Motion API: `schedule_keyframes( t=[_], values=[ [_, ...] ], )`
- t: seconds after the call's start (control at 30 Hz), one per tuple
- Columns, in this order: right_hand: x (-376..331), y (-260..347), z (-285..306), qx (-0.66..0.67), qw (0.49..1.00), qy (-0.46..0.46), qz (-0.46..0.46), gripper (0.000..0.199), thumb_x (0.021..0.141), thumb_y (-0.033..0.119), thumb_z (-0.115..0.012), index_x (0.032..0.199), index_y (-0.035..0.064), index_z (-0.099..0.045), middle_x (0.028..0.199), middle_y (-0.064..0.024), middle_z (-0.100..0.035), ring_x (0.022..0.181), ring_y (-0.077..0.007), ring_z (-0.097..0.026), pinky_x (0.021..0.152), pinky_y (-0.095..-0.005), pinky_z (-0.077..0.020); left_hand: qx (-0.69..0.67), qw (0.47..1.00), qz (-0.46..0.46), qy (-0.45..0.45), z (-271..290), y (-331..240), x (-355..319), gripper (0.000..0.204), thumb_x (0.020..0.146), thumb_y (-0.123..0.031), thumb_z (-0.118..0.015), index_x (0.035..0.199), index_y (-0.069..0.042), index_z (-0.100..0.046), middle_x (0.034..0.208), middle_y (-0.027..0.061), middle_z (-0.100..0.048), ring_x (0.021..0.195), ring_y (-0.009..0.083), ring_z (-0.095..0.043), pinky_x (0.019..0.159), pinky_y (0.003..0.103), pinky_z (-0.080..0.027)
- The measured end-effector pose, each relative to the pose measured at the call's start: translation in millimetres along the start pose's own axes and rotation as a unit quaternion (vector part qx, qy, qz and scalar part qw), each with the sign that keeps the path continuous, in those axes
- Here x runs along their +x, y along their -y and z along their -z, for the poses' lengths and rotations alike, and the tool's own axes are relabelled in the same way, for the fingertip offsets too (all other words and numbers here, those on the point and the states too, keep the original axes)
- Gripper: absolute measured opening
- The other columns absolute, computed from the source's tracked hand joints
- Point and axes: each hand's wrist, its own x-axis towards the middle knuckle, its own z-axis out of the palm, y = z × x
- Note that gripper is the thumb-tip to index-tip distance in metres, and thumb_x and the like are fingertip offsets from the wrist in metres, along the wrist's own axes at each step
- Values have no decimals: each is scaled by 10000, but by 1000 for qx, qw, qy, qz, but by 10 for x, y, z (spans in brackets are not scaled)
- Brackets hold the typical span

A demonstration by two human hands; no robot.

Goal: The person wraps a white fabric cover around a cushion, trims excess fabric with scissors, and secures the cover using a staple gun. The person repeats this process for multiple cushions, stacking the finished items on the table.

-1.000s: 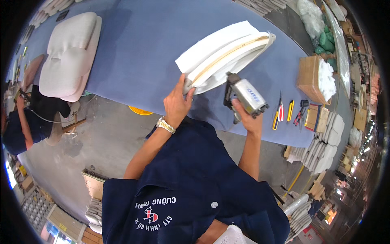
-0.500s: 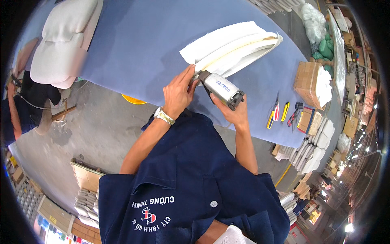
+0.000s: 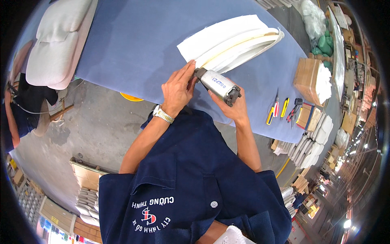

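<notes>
My right hand is wrapped round a pneumatic staple gun with a silver, cylindrical body. The gun's dark nose meets the near end of a curved piece covered in white fabric, which lies on the blue-grey table. At that same end, the fingers of my left hand are pressed together on the fabric edge, close beside the nose. A pale strip runs along the curve between the fabric flaps. My fingers and the gun hide the exact contact point.
Right of the gun lie a yellow-handled tool, a yellow cutter and pliers. Behind them stands a cardboard box with white stuffing. Grey cushions rest at the table's left. Another person works at far left.
The gun, both hands and the curved piece appear slightly farther up and left in the picture. The table and cushions shift the same way, as the view has turned a little.
</notes>
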Motion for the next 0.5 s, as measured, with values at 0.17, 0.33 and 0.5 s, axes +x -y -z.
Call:
schedule_keyframes(
  t=[0.17,0.33,0.5],
  values=[
    [36,62,15,-2,1000,19,-6,322,770,116,-808,1044,-18,-706,959,-159,-722,851,-343,-721,758,-370,-550,-5,1000,-6,-8,-29,42,-7,574,820,-4,-779,1371,-111,-656,1333,86,-708,1001,287,-743,795,366,-616],
    [24,34,-14,3,1000,17,15,352,744,103,-806,1057,-18,-702,959,-163,-720,862,-353,-718,759,-379,-550,-9,1000,22,12,-19,17,6,589,812,4,-781,1375,-112,-655,1340,88,-703,1053,288,-739,829,362,-615],
    [-26,-56,-23,17,1000,9,0,350,750,99,-811,1059,-19,-700,933,-155,-707,824,-314,-710,742,-357,-540,-1,1000,7,-3,-23,38,22,567,821,-9,-782,1364,-127,-670,1321,92,-713,1048,287,-742,824,359,-614]
  ],
)
